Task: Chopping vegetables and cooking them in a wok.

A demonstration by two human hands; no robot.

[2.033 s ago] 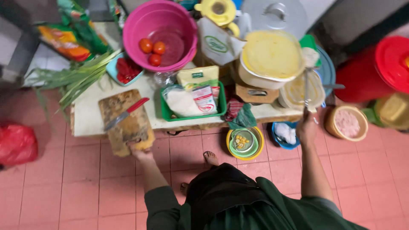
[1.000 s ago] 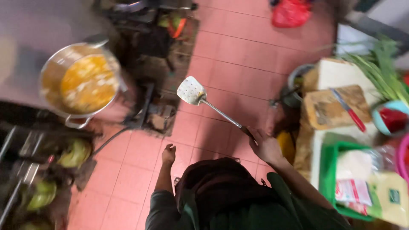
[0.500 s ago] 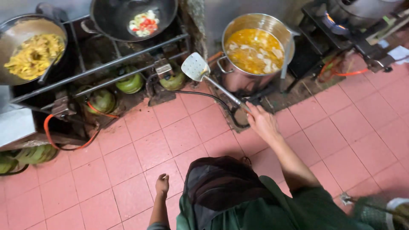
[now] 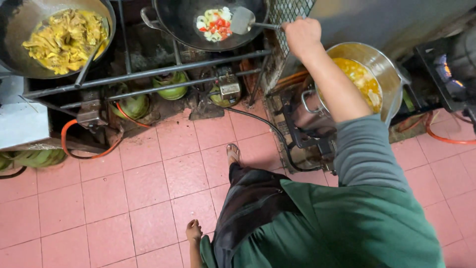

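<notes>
My right hand [image 4: 302,34] is raised over the stove and grips the handle of a metal spatula [image 4: 244,21]. The spatula's blade rests inside a black wok [image 4: 178,25], right beside chopped red, white and green vegetables [image 4: 214,23]. My left hand [image 4: 193,231] hangs loose by my side near the bottom edge, holding nothing, fingers pointing down at the pink tiled floor [image 4: 144,183].
A second wok of yellow food [image 4: 64,32] with a ladle handle [image 4: 91,54] sits at the left. A steel pot of orange soup [image 4: 364,74] stands under my right arm. Green gas cylinders [image 4: 171,82], an orange hose [image 4: 84,151] and a lit burner [image 4: 446,69] line the stove.
My view has swung from the low table round to the stove. My right hand has carried the spatula up from beside the pot and into the black wok. My left hand stays down.
</notes>
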